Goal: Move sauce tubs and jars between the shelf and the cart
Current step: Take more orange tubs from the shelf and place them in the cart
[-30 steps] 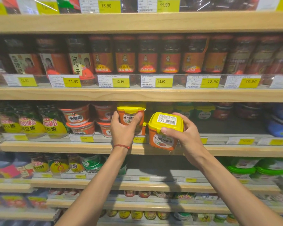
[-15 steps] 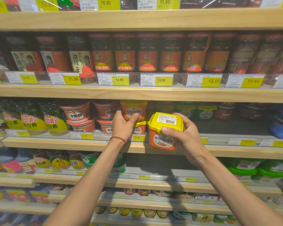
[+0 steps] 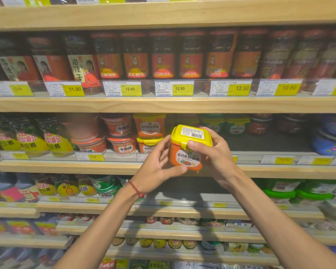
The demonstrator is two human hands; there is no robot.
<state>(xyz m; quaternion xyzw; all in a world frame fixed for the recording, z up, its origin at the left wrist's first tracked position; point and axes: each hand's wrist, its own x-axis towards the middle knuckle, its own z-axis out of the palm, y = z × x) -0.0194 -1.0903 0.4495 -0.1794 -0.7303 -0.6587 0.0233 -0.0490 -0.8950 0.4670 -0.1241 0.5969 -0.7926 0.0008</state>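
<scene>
Shop wall of wood boards, packed with food in rows. Near the middle of the frame, one sauce tub, orange with a yellow lid, up in the air just in front of the middle shelf and not resting on it. Gripped by the right hand, thumb on the front edge of the lid, fingers curled round the far side. Met from the lower left by the left hand, fingers spread and loose beside the tub, thumb touching its bottom edge, not closed round it. Red string on that wrist. Just behind and to the left, two more tubs of the same kind, stacked up on the board. Further left, round red tubs, then green and yellow bags. Higher up, a long row of dark jars with yellow price tags below. No cart anywhere in the frame. Looks like one tub in hand, between places; hard to tell whether going onto the board or coming off it. Plenty of tubs and jars sitting on the boards, so most likely lots more to move.
</scene>
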